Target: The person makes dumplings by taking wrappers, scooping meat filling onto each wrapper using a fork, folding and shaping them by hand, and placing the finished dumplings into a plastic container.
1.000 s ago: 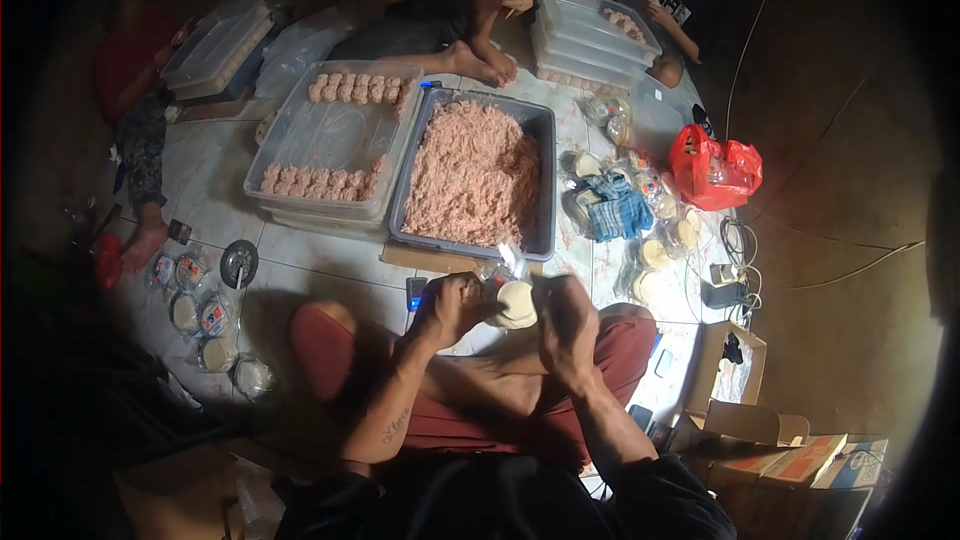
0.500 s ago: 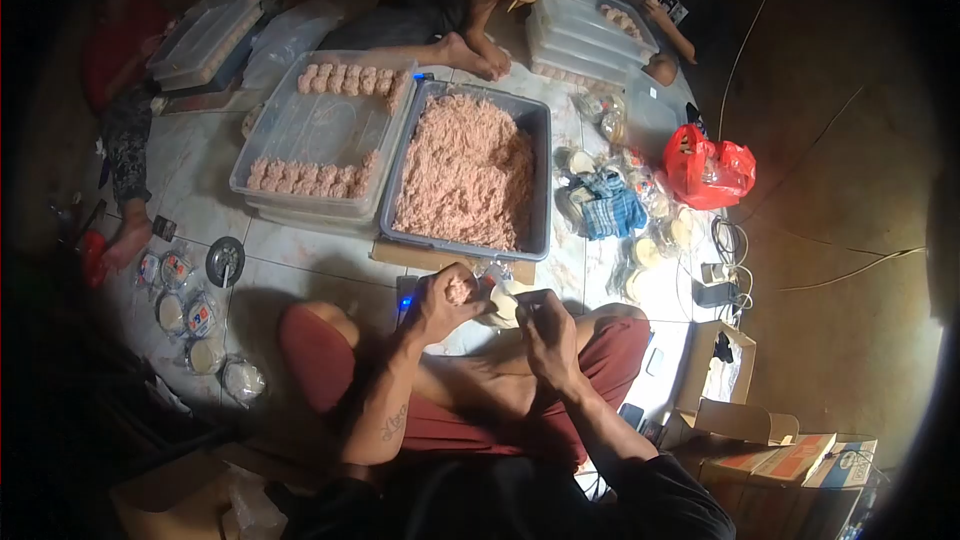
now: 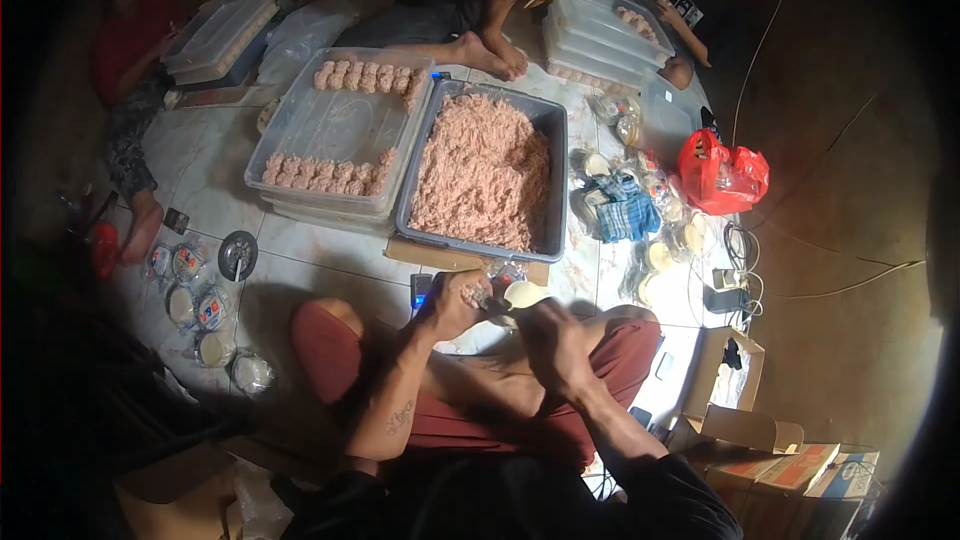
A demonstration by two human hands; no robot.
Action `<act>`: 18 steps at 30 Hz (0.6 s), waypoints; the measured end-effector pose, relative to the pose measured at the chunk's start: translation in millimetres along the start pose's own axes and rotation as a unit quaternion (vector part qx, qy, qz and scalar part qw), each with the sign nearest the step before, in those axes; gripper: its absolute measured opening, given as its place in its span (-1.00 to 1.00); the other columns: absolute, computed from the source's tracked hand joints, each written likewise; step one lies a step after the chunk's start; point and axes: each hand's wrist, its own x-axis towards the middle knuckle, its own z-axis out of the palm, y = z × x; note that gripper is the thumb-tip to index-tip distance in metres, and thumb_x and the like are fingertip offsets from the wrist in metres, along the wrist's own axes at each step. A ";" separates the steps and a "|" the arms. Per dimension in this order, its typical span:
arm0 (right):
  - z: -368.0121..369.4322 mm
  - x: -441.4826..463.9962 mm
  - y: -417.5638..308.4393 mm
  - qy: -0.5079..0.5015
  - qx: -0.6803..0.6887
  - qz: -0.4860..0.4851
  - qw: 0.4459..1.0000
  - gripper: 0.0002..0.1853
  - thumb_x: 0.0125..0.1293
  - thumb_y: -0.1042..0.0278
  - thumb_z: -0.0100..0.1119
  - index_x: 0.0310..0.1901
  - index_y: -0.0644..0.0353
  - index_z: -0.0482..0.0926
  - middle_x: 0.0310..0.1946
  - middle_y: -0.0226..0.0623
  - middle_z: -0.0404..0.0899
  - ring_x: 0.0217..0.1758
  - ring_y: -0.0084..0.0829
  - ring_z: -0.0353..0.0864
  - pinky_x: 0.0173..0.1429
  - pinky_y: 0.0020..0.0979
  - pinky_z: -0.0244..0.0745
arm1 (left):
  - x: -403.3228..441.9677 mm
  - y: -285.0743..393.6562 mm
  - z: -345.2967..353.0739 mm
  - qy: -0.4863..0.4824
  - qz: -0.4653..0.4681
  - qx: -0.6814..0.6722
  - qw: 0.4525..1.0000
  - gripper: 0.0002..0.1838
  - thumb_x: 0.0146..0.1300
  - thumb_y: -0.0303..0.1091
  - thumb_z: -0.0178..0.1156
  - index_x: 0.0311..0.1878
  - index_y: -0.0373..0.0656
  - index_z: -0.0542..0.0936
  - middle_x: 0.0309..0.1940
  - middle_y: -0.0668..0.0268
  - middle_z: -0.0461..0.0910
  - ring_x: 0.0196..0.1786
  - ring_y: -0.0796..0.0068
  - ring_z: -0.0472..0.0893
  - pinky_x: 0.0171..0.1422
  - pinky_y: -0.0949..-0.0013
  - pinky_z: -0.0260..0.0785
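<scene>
My left hand [image 3: 452,310] is curled around a small lump of pink minced filling [image 3: 472,294], partly hidden by the fingers. Close beside it, my right hand [image 3: 558,345] is closed, its fingertips blurred and dark; what they grip does not show clearly. Between and just beyond the hands lies a pale round wrapper stack [image 3: 525,293]. Farther out stands a grey tub [image 3: 403,212] heaped with pink minced filling [image 3: 480,175]. To its left, a clear plastic box [image 3: 345,130] carries rows of shaped pink pieces [image 3: 328,176] along its edges.
Wrapped packs of round discs [image 3: 213,348] lie at left near a dark ashtray-like dish [image 3: 238,255]. A blue checked cloth [image 3: 628,210], red plastic bag [image 3: 722,175] and cables [image 3: 738,250] are at right. Cardboard boxes [image 3: 790,470] stand lower right. Other people sit around the far side.
My hands have come closer together, the right turning over toward the left. More of the pale round stack shows between them. The whole view has shifted slightly.
</scene>
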 end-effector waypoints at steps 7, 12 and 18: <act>-6.8 8.2 -13.7 0.055 -0.022 -0.058 0.997 -0.89 0.24 0.63 0.16 -0.21 0.30 0.62 -0.37 -0.03 0.53 -0.27 0.01 0.58 -0.20 -0.13 0.49 | 4.1 18.5 6.8 0.005 -0.029 -0.101 0.994 -0.69 0.06 -0.37 0.59 -0.18 -0.16 0.66 -0.33 0.34 0.72 -0.29 0.55 0.65 -0.16 0.37 0.52; -5.6 2.6 -7.0 0.083 0.030 0.013 0.996 -0.94 0.32 0.60 0.15 -0.20 0.32 0.58 -0.37 -0.03 0.49 -0.31 -0.04 0.53 -0.19 -0.18 0.47 | 5.2 0.2 11.6 0.012 0.009 -0.335 0.942 -0.81 0.16 -0.49 0.46 -0.23 -0.21 0.60 -0.34 0.22 0.69 -0.27 0.46 0.67 -0.21 0.32 0.49; -15.0 -0.1 -13.9 0.090 0.011 0.055 0.994 -0.94 0.35 0.52 0.20 -0.22 0.33 0.57 -0.34 0.04 0.55 -0.29 -0.08 0.60 -0.19 -0.21 0.49 | 2.4 10.5 -0.8 0.069 0.031 -0.076 0.994 -0.74 0.09 -0.43 0.50 -0.22 -0.22 0.61 -0.30 0.25 0.72 -0.27 0.38 0.69 -0.13 0.35 0.53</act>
